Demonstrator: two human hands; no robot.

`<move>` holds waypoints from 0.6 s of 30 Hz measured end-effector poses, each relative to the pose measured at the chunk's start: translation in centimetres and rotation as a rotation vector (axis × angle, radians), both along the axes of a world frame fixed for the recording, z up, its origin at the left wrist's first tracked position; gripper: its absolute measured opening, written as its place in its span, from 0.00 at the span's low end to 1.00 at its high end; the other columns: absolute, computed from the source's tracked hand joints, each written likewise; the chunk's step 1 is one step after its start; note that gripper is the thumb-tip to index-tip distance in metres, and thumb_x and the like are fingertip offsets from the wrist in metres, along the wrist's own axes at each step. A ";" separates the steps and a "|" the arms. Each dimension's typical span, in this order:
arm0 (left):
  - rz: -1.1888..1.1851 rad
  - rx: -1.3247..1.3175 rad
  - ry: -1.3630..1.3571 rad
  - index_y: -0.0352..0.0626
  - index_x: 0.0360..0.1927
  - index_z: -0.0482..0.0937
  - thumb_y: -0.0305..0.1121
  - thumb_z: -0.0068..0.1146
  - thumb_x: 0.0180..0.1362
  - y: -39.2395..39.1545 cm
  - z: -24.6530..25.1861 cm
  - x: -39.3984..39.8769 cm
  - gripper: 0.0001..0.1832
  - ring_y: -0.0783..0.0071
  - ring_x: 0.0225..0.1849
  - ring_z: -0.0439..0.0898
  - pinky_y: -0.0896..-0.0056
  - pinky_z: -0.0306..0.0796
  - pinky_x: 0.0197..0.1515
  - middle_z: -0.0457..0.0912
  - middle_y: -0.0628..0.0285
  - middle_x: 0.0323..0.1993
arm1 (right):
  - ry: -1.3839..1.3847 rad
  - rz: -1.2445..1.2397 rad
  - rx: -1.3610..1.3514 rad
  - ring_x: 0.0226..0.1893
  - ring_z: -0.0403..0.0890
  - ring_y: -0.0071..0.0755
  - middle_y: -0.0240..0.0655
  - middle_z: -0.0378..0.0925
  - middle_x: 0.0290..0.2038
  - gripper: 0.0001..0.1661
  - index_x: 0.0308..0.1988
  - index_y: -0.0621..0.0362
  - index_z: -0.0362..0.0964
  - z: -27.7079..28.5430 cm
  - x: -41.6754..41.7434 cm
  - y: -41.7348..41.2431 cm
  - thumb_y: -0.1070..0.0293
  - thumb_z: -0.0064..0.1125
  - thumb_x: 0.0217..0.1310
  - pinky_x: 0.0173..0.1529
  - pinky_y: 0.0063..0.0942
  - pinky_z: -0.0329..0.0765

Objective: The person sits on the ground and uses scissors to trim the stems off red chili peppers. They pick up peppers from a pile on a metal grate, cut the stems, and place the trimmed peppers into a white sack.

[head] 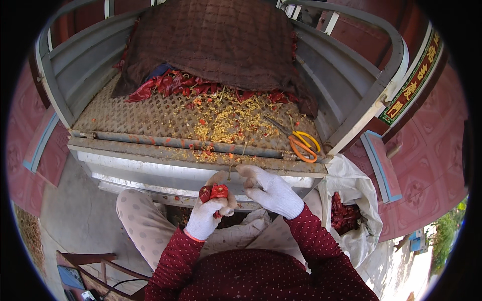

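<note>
Red dried chili peppers (213, 192) are gripped in my left hand (207, 212), which wears a white cotton glove with soiled fingertips. Their cut ends face up. My right hand (273, 192), gloved the same way, is just to the right with thumb and fingers apart. A thin pepper stem (229, 174) shows between the hands, near my right fingertips; whether they touch it is unclear. Beyond the hands, scissors (295, 139) with one orange and one yellow handle lie on the metal truck bed (101, 116).
Yellow seeds (222, 120) and red scraps litter the bed. Behind them a dark cloth (214, 45) covers a heap of red peppers (169, 83). A white woven sack (371, 195) with red peppers stands at my right. Metal side walls (339, 56) flank the bed. A wooden chair (86, 259) is lower left.
</note>
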State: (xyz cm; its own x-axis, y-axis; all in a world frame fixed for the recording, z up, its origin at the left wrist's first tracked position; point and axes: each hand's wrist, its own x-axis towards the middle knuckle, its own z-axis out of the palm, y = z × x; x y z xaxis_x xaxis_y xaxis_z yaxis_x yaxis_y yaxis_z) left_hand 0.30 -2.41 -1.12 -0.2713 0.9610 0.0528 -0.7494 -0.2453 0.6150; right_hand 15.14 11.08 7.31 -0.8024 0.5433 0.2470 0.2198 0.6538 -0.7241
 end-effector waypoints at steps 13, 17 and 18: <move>0.169 -0.046 0.438 0.48 0.76 0.54 0.26 0.49 0.66 0.6 -2.0 1.0 0.35 0.75 0.37 0.75 0.73 0.73 0.43 0.78 0.58 0.45 | -0.018 0.016 0.070 0.44 0.86 0.52 0.49 0.80 0.50 0.45 0.65 0.54 0.65 -0.7 -0.3 -4.3 0.43 0.69 0.56 0.47 0.39 0.83; 0.086 -0.002 -0.128 0.59 0.77 0.52 0.29 0.43 0.73 1.1 -1.9 2.7 0.31 0.65 0.63 0.73 0.58 0.75 0.63 0.68 0.58 0.61 | 0.003 -0.044 0.232 0.35 0.85 0.54 0.46 0.78 0.42 0.36 0.59 0.52 0.69 -2.4 -1.4 -5.4 0.48 0.67 0.56 0.40 0.43 0.84; 0.043 0.072 -0.170 0.61 0.77 0.49 0.33 0.44 0.74 1.0 -2.7 2.3 0.32 0.60 0.65 0.71 0.52 0.73 0.65 0.67 0.57 0.63 | 0.100 -0.012 0.224 0.34 0.85 0.54 0.46 0.78 0.42 0.29 0.54 0.52 0.72 -3.0 -1.7 -5.2 0.51 0.67 0.57 0.38 0.43 0.83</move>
State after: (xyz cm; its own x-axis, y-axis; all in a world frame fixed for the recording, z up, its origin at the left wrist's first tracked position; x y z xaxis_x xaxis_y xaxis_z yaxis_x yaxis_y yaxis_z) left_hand 2.65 -1.44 -3.77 -0.3230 0.9437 0.0712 -0.8289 -0.3184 0.4599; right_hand 13.48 5.85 4.30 -0.7618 0.4750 0.4405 0.1625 0.7984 -0.5798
